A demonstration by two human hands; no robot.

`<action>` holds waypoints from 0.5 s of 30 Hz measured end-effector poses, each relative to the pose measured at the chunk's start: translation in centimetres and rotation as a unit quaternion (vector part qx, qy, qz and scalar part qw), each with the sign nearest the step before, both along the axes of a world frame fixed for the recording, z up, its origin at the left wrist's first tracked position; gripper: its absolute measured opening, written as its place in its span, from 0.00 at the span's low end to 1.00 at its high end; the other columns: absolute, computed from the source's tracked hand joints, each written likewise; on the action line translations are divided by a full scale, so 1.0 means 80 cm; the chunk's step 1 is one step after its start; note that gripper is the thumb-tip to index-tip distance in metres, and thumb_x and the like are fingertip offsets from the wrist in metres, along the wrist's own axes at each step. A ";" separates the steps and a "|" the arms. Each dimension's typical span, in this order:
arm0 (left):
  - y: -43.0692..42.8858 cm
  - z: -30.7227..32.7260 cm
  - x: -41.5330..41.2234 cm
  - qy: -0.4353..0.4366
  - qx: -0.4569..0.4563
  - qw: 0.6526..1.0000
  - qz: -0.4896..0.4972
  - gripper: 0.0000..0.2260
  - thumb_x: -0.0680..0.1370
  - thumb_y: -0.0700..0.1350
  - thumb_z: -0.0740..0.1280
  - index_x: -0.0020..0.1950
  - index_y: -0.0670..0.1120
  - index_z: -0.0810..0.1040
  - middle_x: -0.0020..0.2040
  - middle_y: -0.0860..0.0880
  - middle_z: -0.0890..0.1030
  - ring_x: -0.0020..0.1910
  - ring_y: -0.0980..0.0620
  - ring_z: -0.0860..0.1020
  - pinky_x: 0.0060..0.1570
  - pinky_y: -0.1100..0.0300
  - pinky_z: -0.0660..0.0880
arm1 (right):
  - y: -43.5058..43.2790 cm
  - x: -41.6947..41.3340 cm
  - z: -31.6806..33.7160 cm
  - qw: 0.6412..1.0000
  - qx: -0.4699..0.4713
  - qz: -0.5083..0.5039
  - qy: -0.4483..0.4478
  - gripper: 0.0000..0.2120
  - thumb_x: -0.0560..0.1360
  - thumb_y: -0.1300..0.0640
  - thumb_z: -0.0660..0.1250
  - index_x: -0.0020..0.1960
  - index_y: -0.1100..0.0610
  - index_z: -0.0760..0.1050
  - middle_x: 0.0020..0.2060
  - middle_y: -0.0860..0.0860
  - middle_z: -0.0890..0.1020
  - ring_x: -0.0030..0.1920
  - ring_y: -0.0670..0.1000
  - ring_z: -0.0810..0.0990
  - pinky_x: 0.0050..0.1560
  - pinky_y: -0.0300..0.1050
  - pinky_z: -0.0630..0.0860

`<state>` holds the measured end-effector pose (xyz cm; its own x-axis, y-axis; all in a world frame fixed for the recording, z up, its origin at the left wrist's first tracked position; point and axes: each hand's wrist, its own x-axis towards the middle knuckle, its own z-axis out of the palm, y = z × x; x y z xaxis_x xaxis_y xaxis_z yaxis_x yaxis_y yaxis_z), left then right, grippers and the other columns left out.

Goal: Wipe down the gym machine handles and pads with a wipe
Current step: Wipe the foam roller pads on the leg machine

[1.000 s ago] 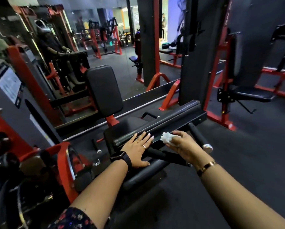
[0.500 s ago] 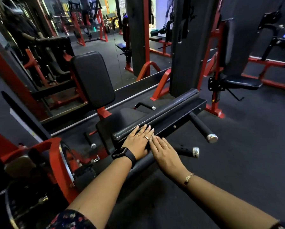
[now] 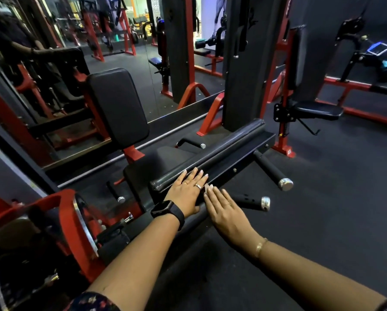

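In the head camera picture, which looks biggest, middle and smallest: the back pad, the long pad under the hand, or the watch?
1. Back pad, biggest.
2. Long pad.
3. Watch, smallest, even though it is nearest the camera.

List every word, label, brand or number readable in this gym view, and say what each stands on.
No text here can be read.
Small pale tag on the red steel floor foot: too small to read.
Dark marks, possibly lettering, on the red upright post: blurred, unreadable.
Black smartwatch on the left wrist: screen dark, no digits.
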<state>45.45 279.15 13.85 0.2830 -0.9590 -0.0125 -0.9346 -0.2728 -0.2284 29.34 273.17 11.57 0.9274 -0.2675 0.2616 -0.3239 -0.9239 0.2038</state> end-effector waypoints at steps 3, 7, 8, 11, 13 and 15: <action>0.000 0.002 -0.001 0.000 0.006 1.000 0.002 0.41 0.78 0.57 0.65 0.80 0.49 0.41 0.80 0.49 0.44 0.78 0.51 0.40 0.73 0.52 0.33 | -0.016 -0.019 0.009 0.999 -0.007 -0.036 -0.001 0.20 0.75 0.63 0.53 0.63 0.66 0.75 0.59 0.62 0.79 0.61 0.60 0.78 0.71 0.55 0.63; 0.001 0.004 -0.004 -0.001 0.008 1.000 0.003 0.40 0.78 0.57 0.65 0.80 0.50 0.42 0.80 0.50 0.45 0.78 0.52 0.41 0.73 0.53 0.33 | -0.005 0.037 0.055 0.977 0.150 -0.152 -0.001 0.08 0.78 0.63 0.57 0.53 0.60 0.74 0.48 0.56 0.81 0.52 0.57 0.80 0.67 0.53 0.68; 0.001 0.004 -0.005 0.000 0.008 1.000 0.005 0.40 0.78 0.57 0.64 0.80 0.49 0.42 0.80 0.50 0.45 0.78 0.52 0.41 0.72 0.53 0.32 | 0.002 0.049 0.058 0.973 0.170 -0.153 0.008 0.08 0.78 0.62 0.59 0.55 0.60 0.73 0.50 0.55 0.80 0.54 0.56 0.79 0.66 0.52 0.68; 0.000 0.003 -0.004 -0.011 0.011 1.000 0.004 0.37 0.80 0.56 0.61 0.80 0.49 0.42 0.80 0.49 0.45 0.78 0.51 0.41 0.72 0.53 0.32 | 0.015 0.049 0.032 0.988 0.116 -0.105 -0.002 0.15 0.74 0.64 0.60 0.58 0.66 0.76 0.54 0.62 0.80 0.57 0.61 0.79 0.65 0.55 0.71; -0.001 0.001 -0.003 -0.025 0.007 1.000 0.001 0.37 0.80 0.56 0.60 0.80 0.48 0.42 0.80 0.49 0.45 0.78 0.51 0.41 0.73 0.52 0.34 | 0.011 0.023 0.008 0.998 0.021 -0.051 -0.012 0.21 0.73 0.64 0.55 0.62 0.68 0.75 0.60 0.66 0.77 0.62 0.63 0.76 0.69 0.57 0.67; 0.001 0.001 -0.004 -0.029 0.013 1.000 -0.004 0.39 0.79 0.56 0.62 0.80 0.48 0.40 0.80 0.48 0.44 0.79 0.50 0.41 0.74 0.51 0.36 | -0.004 -0.013 -0.006 0.999 -0.024 0.005 -0.034 0.23 0.75 0.63 0.51 0.67 0.68 0.70 0.66 0.64 0.73 0.67 0.61 0.72 0.72 0.55 0.56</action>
<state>45.14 279.20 13.91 0.2762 -0.9609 -0.0208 -0.9219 -0.2588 -0.2883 28.29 272.86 11.06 0.9098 -0.2439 0.3358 -0.3289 -0.9171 0.2252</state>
